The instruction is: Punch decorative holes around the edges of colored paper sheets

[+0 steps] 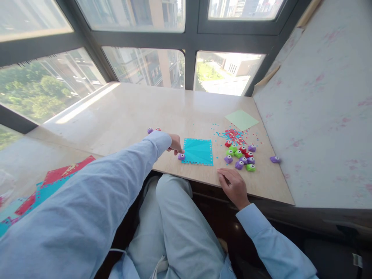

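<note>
Pinching a purple punch [181, 156] at the teal sheet's [198, 151] left edge with our left hand [175, 144]; right hand [232, 184] rests loose. Sheet may skid, unpinned.

A pale green sheet [241, 119] lies flat at the upper right of the worktop [130, 112]. Below it sits a scatter of red and blue confetti [233, 135], then a cluster of punches [240, 155] in purple, green and red. One purple punch [274, 159] sits apart by the right wall. Two small ones [153, 130], possibly punches too, lie mid-frame. Red and teal sheets [43, 186] lie lower left.
</note>
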### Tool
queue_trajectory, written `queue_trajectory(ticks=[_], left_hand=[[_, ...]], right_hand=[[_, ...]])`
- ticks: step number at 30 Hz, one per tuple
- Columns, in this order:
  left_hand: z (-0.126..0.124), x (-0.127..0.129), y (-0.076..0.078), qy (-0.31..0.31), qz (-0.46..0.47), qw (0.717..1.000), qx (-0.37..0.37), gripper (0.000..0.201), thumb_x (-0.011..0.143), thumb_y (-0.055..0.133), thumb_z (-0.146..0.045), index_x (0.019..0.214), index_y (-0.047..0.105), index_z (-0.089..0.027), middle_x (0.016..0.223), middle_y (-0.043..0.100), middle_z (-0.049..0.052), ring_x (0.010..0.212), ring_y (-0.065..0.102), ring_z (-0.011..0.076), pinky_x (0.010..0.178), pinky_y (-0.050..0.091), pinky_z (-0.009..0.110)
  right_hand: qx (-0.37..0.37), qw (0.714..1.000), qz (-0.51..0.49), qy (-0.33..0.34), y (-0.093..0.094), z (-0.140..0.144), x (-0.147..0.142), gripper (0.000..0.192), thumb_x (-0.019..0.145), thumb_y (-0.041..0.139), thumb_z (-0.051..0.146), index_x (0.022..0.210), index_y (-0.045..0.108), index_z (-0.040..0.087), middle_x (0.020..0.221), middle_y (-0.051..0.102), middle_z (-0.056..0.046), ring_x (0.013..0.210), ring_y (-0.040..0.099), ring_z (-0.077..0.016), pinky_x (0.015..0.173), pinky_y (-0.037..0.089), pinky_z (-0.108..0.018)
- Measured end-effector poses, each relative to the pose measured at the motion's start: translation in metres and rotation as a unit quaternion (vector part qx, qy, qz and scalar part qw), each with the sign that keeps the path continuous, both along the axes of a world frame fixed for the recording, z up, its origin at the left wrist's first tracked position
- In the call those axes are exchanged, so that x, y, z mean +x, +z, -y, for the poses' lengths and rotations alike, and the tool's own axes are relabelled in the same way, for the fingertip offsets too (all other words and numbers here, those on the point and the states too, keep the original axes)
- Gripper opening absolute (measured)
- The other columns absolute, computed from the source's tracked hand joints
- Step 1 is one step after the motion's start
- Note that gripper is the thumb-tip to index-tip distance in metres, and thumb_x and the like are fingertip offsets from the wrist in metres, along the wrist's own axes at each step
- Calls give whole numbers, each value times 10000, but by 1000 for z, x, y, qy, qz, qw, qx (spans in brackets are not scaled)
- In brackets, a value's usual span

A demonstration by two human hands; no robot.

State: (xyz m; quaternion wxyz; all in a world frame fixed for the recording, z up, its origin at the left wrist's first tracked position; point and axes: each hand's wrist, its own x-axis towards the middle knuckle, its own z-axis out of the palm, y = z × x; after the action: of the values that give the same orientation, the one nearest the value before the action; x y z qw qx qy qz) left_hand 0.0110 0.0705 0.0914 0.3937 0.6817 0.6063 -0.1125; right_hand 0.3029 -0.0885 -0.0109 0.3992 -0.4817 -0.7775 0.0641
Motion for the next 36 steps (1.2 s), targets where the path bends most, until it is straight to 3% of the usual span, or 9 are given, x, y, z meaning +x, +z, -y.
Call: queue_trajectory(ticks=[5,8,11,16,20,26,29,32,36], left_hand=[[12,-3,10,-12,-7,1000,8,276,637,746,-411,700,669,-153,485,451,-5,477,443,122,480,333,240],[21,-8,3,-13,53,998,13,394,628,747,-376,947,670,-159,616,536,-7,531,493,121,508,369,226],[31,-12,-10,-35,94,992,75,513,606,747,-322,1091,660,-181,769,582,-6,627,525,112,577,392,210],[42,-20,-30,-91,79,978,170,341,686,677,-351,976,730,-181,806,586,12,690,524,129,620,377,221],[49,-30,-32,-103,66,966,227,229,741,614,-300,869,710,-138,846,622,51,727,548,143,667,400,237],[62,-32,-34,-56,91,963,249,476,778,622,-422,1156,613,-134,1070,638,77,811,598,166,733,448,261],[67,-24,-41,-68,80,963,248,554,745,671,-467,1180,597,-133,1088,634,92,925,605,213,795,452,288],[71,-15,-49,-88,54,956,275,343,767,634,-331,1060,637,-150,1001,643,84,932,605,224,801,447,302],[77,-12,-57,-39,70,943,322,182,752,598,-236,914,655,-174,897,647,58,836,605,205,758,452,301]], right_hand=[[4,1000,8,-1,-1,0,0,211,915,515,196,973,717,210,972,734,-81,907,670,-232,845,536,-421],[13,1000,11,-1,0,0,0,211,912,515,191,970,717,211,964,737,-79,905,673,-231,846,534,-417],[19,1000,15,-3,0,0,-1,208,908,517,176,969,712,211,959,736,-75,900,674,-228,845,531,-414],[27,999,21,-3,0,0,-1,193,901,526,146,963,702,195,956,733,-78,894,668,-225,840,527,-404],[27,999,23,-12,0,1,-1,187,900,528,156,947,704,196,948,733,-78,879,668,-229,827,529,-405],[35,999,30,-20,-2,2,-3,185,898,528,150,955,699,191,956,731,-78,892,667,-226,841,525,-403],[36,999,35,-21,-3,2,-3,183,898,529,148,950,700,188,956,730,-78,894,667,-222,849,520,-398],[34,999,35,-22,-3,1,-4,190,905,521,164,947,706,186,959,730,-78,901,667,-219,858,516,-394],[20,999,30,-29,-3,1,-5,210,912,512,203,936,719,186,954,733,-80,904,663,-221,859,515,-392]])
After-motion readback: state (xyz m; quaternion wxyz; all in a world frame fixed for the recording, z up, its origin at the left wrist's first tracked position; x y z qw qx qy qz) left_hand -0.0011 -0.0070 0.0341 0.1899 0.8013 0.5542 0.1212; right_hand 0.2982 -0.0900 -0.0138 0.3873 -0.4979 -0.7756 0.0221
